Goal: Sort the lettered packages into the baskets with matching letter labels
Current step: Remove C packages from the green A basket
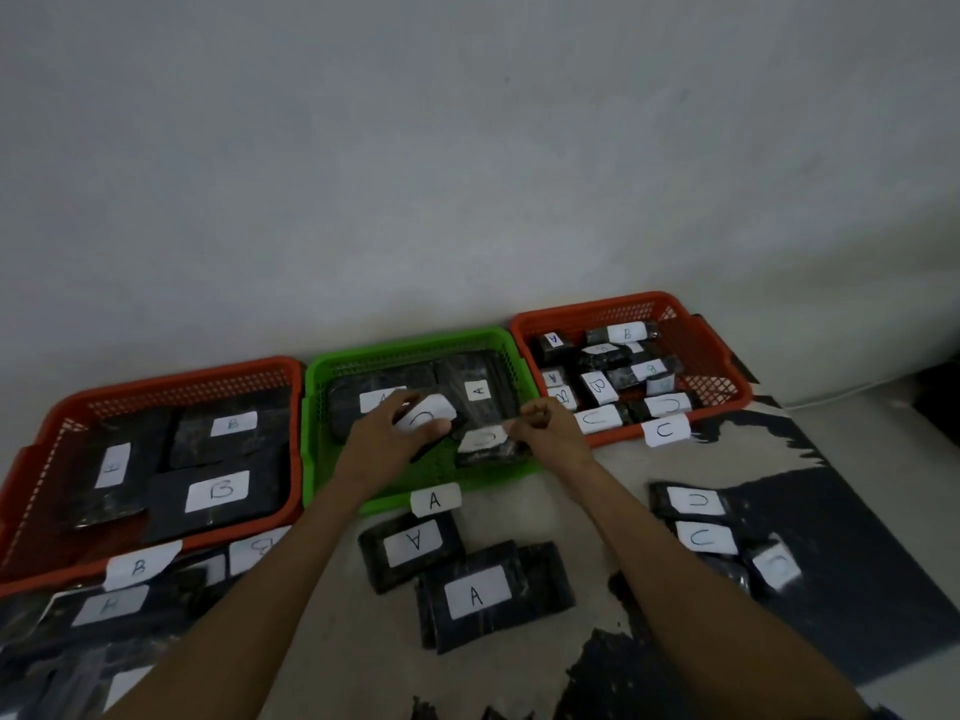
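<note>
The left hand (387, 433) pinches a small C package (427, 415) over the green A basket (332, 374), the right hand (545, 426) beside it grips another C package (488, 444), with the orange C basket (696, 350) just right

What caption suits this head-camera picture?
Both hands, left and right, lift C packages from the green A basket.

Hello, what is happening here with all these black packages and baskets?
A person is sorting lettered packages. Both hands are over the green A basket: the left hand holds a package labelled C, the right hand pinches another C package. The C basket still holds A and B packages.
</note>
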Available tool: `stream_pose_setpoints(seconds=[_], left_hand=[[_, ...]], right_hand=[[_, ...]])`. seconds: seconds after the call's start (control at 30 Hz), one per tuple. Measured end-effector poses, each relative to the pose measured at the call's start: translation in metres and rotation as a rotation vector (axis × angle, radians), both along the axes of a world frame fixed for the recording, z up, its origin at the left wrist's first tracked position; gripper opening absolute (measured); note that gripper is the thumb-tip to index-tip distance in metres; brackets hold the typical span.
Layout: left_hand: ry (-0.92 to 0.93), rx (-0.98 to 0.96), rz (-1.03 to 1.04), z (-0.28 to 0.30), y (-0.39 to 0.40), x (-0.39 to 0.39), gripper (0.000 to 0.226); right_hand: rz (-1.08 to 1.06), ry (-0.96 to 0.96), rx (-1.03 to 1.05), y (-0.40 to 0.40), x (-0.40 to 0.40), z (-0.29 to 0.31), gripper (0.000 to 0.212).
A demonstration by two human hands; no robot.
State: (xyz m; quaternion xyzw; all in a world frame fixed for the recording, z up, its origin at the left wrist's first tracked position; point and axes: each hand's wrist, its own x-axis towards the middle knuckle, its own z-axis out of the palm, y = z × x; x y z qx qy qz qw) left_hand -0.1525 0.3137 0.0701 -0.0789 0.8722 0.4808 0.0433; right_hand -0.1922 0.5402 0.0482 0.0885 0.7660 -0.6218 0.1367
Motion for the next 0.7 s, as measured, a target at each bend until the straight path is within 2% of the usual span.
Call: stream_pose_setpoints(seconds=[0.07, 0.1, 0.23, 0.33, 0.43, 0.57, 0.7], left_hand=[[0.020, 0.006, -0.041, 0.006, 0.023, 0.007, 0.079], [0.035, 0.017, -0.061, 0.008, 0.035, 0.009, 0.074], [0.054, 0.057, -0.057, 0.012, 0.086, 0.009, 0.041], [0.012, 0.095, -0.039, 0.008, 0.134, 0.007, 0.049], [-0.099, 0.132, -0.184, 0.002, 0.181, 0.003, 0.057], [-0.159, 0.039, -0.310, -0.016, 0.233, -0.004, 0.064], [-0.164, 0.010, -0.353, -0.043, 0.262, -0.003, 0.026]], right_hand=[[0.007, 0.027, -0.055, 0.021, 0.006, 0.006, 0.026], [0.000, 0.036, -0.084, 0.033, 0.008, 0.008, 0.024], [-0.040, 0.058, -0.157, 0.097, 0.006, 0.014, 0.014], [-0.095, 0.027, -0.174, 0.154, 0.003, 0.013, 0.013], [-0.185, -0.013, -0.223, 0.216, 0.000, 0.007, 0.013], [-0.260, -0.082, -0.195, 0.285, -0.002, -0.007, 0.012], [-0.295, -0.116, -0.079, 0.319, -0.013, -0.026, 0.017]])
